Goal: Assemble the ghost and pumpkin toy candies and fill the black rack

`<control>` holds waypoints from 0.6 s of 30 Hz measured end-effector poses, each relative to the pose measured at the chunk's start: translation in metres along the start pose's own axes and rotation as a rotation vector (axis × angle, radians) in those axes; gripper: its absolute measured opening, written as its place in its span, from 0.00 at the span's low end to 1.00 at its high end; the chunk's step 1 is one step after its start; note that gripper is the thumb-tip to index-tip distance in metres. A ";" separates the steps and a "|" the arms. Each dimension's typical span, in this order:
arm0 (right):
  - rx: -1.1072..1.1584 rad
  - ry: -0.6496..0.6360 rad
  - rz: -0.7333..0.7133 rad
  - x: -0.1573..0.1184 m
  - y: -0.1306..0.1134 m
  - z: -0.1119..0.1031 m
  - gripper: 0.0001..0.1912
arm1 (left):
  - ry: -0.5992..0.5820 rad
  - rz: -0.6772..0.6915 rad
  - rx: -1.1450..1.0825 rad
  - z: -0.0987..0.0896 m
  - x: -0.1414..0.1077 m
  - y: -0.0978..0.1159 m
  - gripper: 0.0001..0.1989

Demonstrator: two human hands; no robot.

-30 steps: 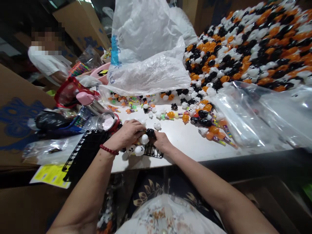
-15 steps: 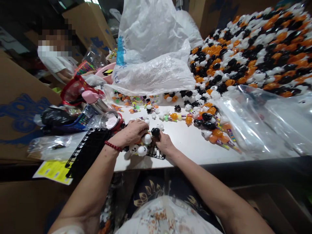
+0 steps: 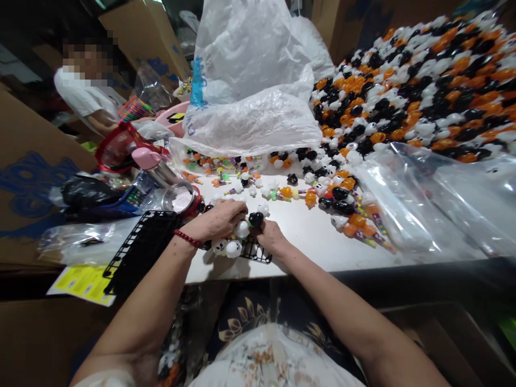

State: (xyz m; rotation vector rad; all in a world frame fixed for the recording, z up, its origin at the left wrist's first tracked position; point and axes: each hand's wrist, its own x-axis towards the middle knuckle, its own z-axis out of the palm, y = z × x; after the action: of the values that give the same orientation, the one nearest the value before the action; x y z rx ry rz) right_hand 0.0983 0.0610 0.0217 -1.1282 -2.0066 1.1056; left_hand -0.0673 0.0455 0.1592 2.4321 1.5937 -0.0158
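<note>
My right hand point(image 3: 272, 237) is closed around the lower part of a glossy black character topper point(image 3: 255, 219); the part under it is hidden by my fingers. The topper is upright over a black plastic grid rack point(image 3: 258, 253). My left hand point(image 3: 221, 219) is closed, its curled fingertips at the far side of the rack; whatever they grip is hidden. Below that hand, white ghost-face toppers point(image 3: 233, 249) stand packed together in the rack, with a few black ones beside them.
A large heap of orange, black and white toppers point(image 3: 403, 102) rises at the right. Assembled topper sticks point(image 3: 363, 226) lie on the white table point(image 3: 306, 247) near clear plastic bags point(image 3: 407, 199). Stacked black racks point(image 3: 141, 252) and a metal cup point(image 3: 177, 199) are at left. Another person point(image 3: 86, 102) sits beyond.
The view has shifted slightly. The black topper sits a little lower beside my left fingers, with my right hand still around its lower part. My left hand has barely moved.
</note>
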 end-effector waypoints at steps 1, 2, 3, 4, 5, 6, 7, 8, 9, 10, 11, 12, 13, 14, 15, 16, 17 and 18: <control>0.014 -0.005 -0.015 0.000 0.000 0.000 0.10 | 0.000 -0.002 -0.001 0.002 0.001 0.000 0.13; 0.028 -0.010 -0.032 0.000 0.000 0.000 0.09 | 0.000 0.000 -0.008 0.003 0.002 0.000 0.14; 0.041 -0.015 -0.049 0.000 0.000 0.000 0.09 | 0.001 0.001 -0.017 0.005 0.002 0.000 0.14; 0.048 -0.016 -0.062 -0.001 -0.001 0.000 0.08 | 0.002 -0.001 -0.025 0.005 0.002 0.000 0.14; 0.049 -0.015 -0.068 -0.001 -0.001 0.000 0.08 | 0.005 -0.006 -0.032 0.006 0.002 0.000 0.14; 0.041 -0.012 -0.070 -0.001 -0.001 0.001 0.07 | 0.009 -0.011 -0.039 0.006 0.002 -0.001 0.14; 0.026 -0.011 -0.070 -0.001 -0.001 0.001 0.07 | 0.013 -0.014 -0.045 0.006 0.002 -0.001 0.14; 0.002 -0.010 -0.068 -0.001 -0.001 0.001 0.07 | 0.013 -0.013 -0.050 0.006 0.003 -0.001 0.14; -0.027 -0.010 -0.067 -0.001 -0.001 0.002 0.07 | 0.010 -0.006 -0.053 0.006 0.003 -0.001 0.15; -0.058 -0.010 -0.064 0.000 -0.002 0.002 0.06 | 0.004 0.006 -0.054 0.007 0.003 -0.002 0.15; -0.086 -0.012 -0.059 0.000 -0.002 0.002 0.06 | -0.005 0.018 -0.052 0.007 0.003 -0.002 0.15; -0.109 -0.017 -0.054 0.000 -0.002 0.002 0.06 | -0.014 0.029 -0.046 0.008 0.004 -0.003 0.15; -0.124 -0.024 -0.050 0.000 -0.003 0.002 0.06 | -0.023 0.039 -0.038 0.008 0.003 -0.004 0.14; -0.132 -0.033 -0.049 0.000 -0.003 0.001 0.06 | -0.031 0.046 -0.032 0.008 0.003 -0.004 0.14; -0.134 -0.043 -0.048 0.000 -0.004 0.000 0.05 | -0.034 0.051 -0.028 0.008 0.002 -0.005 0.14; -0.131 -0.048 -0.044 0.000 -0.004 0.000 0.05 | -0.034 0.054 -0.029 0.008 0.000 -0.006 0.14; -0.122 -0.050 -0.043 0.001 -0.004 -0.001 0.05 | -0.029 0.055 -0.033 0.008 -0.001 -0.006 0.14; -0.111 -0.048 -0.049 0.001 -0.004 -0.001 0.06 | -0.019 0.056 -0.041 0.007 -0.003 -0.006 0.14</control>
State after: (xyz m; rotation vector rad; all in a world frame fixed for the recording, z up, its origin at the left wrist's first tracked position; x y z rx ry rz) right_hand 0.0974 0.0611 0.0261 -1.1110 -2.1448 1.0167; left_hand -0.0732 0.0437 0.1514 2.4365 1.5024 0.0032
